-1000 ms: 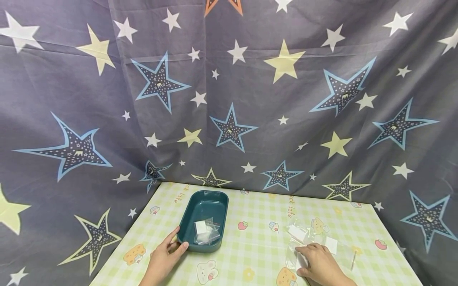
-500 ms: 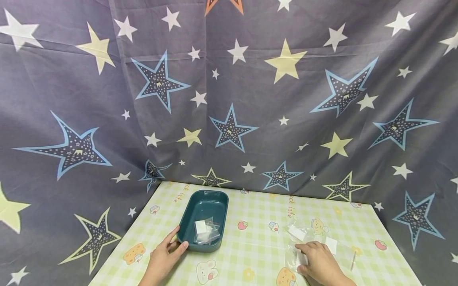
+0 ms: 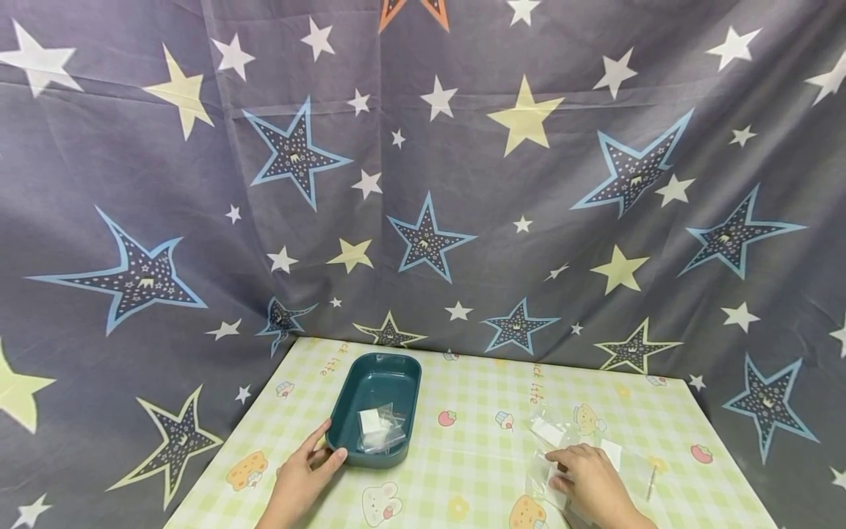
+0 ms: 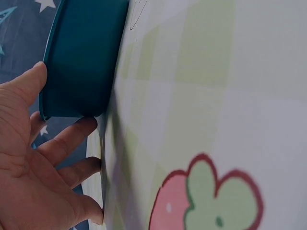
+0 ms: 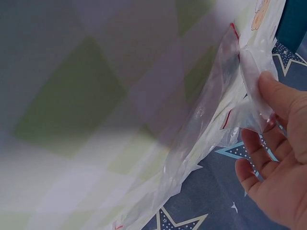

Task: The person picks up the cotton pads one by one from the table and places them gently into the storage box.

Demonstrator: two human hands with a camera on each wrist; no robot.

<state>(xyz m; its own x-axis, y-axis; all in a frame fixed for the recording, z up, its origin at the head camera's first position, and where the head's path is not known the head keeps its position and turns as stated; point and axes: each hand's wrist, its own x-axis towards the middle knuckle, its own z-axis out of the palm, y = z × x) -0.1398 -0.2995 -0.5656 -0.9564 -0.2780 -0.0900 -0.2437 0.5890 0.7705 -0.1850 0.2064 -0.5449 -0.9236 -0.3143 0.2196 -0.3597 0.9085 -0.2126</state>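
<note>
My left hand point(image 3: 300, 474) holds the near left corner of a dark teal rectangular box point(image 3: 402, 454), thumb on one side and a finger on the other. Inside the box lie small clear zip bags point(image 3: 386, 433), one with a white piece. Toward the right, my right hand point(image 3: 588, 481) pinches a clear zip bag point(image 5: 254, 81) with a white piece in it, between thumb and fingers. Another clear zip bag point(image 5: 206, 105) with a red strip lies against it on the table. Beyond this hand is a bag with a white label point(image 3: 548, 432).
A white square point(image 3: 610, 452) and a thin stick-like item point(image 3: 651, 482) lie right of my right hand, seemingly in clear bags. The checked, cartoon-printed cloth point(image 3: 456, 470) covers the table. A grey starry curtain point(image 3: 463, 184) stands behind.
The right thumb and fingertips have shifted slightly, and the bag with the white piece under them has moved a little. My left hand and the box stay put.
</note>
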